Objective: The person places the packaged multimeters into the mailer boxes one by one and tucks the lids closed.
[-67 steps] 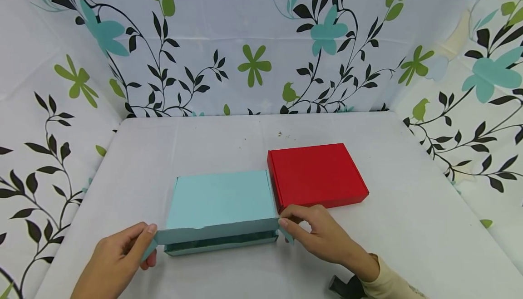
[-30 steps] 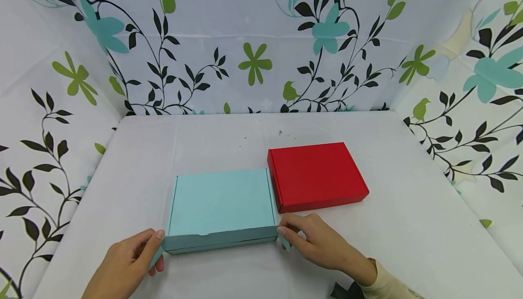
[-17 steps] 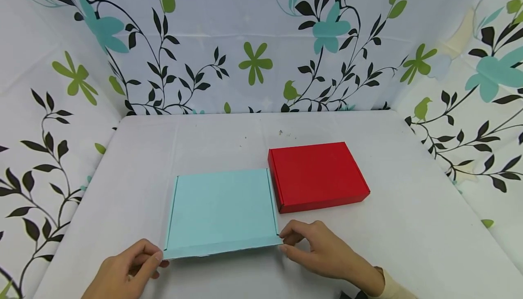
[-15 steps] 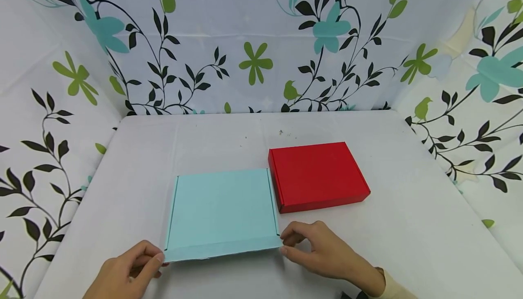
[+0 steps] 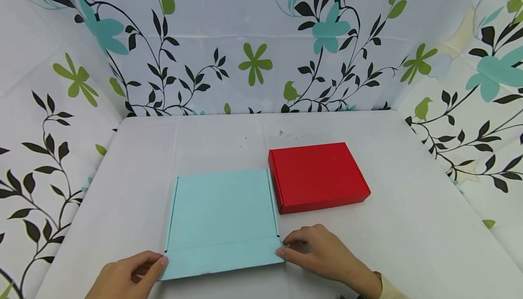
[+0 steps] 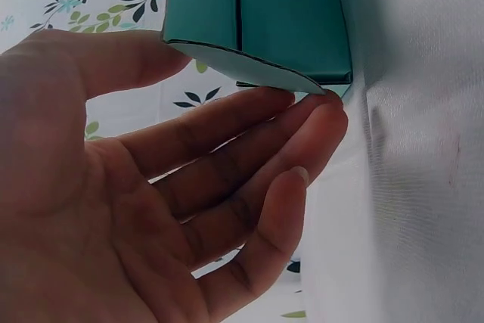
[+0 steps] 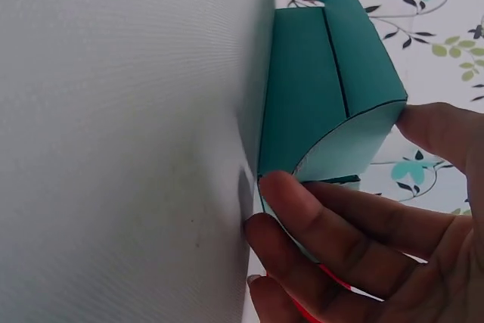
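Observation:
A light-blue cardboard box lies on the white-covered table with its lid down. Its front flap sticks out toward me, nearly level with the lid. My left hand holds the flap's left corner, thumb at the upper edge. In the left wrist view, its fingertips meet the lower end of the curved side tab. At the right corner, my right hand holds the flap between thumb and fingers. In the right wrist view, another curved side tab lies between that thumb and the fingertips.
A shut red cardboard box lies just right of and behind the light-blue box, very near its right side. Leaf-patterned cloth stands behind and at both sides of the white table.
The raised lid has come down onto the light-blue box. Since then, its front flap has swung up and outward from the front face, both hands moving toward me with it.

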A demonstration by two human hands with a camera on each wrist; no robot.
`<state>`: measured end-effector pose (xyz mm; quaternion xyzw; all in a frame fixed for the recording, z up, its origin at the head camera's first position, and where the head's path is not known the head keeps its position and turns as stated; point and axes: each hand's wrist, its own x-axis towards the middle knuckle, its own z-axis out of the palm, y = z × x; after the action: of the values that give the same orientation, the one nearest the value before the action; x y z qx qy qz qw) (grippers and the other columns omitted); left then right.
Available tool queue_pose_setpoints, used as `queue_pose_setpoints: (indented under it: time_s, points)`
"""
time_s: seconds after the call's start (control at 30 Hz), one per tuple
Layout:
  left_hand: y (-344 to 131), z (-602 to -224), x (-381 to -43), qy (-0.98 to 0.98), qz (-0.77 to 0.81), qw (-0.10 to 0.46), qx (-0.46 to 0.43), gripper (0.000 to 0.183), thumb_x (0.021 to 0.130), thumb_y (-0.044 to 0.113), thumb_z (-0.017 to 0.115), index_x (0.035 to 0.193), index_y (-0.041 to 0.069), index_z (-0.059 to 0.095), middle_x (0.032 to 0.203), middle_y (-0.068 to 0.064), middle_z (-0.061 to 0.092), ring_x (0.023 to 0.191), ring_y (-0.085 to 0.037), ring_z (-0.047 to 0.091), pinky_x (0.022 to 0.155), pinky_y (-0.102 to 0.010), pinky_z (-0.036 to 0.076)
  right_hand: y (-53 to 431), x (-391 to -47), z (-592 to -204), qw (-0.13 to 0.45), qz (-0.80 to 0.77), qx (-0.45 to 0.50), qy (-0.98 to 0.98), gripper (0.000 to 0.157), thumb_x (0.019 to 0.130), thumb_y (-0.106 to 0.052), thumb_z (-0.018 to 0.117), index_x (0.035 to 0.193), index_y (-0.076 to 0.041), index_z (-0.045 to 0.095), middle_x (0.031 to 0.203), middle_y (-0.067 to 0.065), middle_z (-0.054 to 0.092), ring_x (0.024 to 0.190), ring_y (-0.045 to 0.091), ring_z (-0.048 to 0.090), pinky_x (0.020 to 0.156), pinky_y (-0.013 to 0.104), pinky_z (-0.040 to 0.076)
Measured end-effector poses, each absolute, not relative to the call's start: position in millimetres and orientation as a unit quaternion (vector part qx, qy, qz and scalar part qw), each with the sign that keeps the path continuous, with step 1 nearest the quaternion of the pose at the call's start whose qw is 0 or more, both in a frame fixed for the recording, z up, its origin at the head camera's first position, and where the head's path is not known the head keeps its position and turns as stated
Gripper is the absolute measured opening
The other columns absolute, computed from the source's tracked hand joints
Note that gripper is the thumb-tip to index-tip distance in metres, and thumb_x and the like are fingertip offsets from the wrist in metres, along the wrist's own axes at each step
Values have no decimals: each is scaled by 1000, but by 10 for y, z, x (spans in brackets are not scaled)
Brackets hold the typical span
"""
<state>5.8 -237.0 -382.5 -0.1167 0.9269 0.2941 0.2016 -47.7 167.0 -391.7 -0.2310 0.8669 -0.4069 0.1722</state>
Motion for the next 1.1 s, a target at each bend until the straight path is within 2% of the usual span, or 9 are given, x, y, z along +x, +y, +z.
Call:
queue_pose_setpoints:
  time_s: [0.17,0.37,0.63,0.83,1.1]
  points:
    - [-2373,-3852,58,927,289,210,-111,42,102,42,66,109,2,78,91,-1,74,73,-14,66,67,-36,56,1666,-474,-3942,180,-409,-222,867,36,96,-44,75,108,-11,81,88,-21,68,81,2,65,76,30,58]
    - [-2374,-3896,59,924,297,213,-110,51,100,43,67,115,-5,75,99,-8,76,76,-15,68,69,-38,58,1650,-470,-3953,186,-405,-205,871,35,95,-44,76,105,-11,81,80,-20,65,77,3,63,74,29,57]
    - [-2358,-3940,64,925,312,193,-105,49,99,37,71,114,-10,74,98,-13,76,79,-17,71,70,-38,60,1618,-460,-3964,215,-422,-215,854,30,98,-39,73,107,-11,81,77,-19,65,76,4,64,74,28,56]
    - [-2343,-3943,64,923,320,185,-107,48,99,36,72,115,-9,75,96,-9,77,85,-19,73,76,-41,60,1605,-472,-3983,215,-427,-231,847,27,99,-35,72,106,-10,79,74,-18,64,73,4,63,73,27,55]
    - [-2350,-3936,54,924,315,188,-105,47,98,37,73,112,-8,76,96,-10,77,83,-20,73,73,-42,60,1590,-485,-4004,212,-443,-245,836,16,100,-32,72,98,-16,78,73,-17,63,67,3,60,65,25,53]
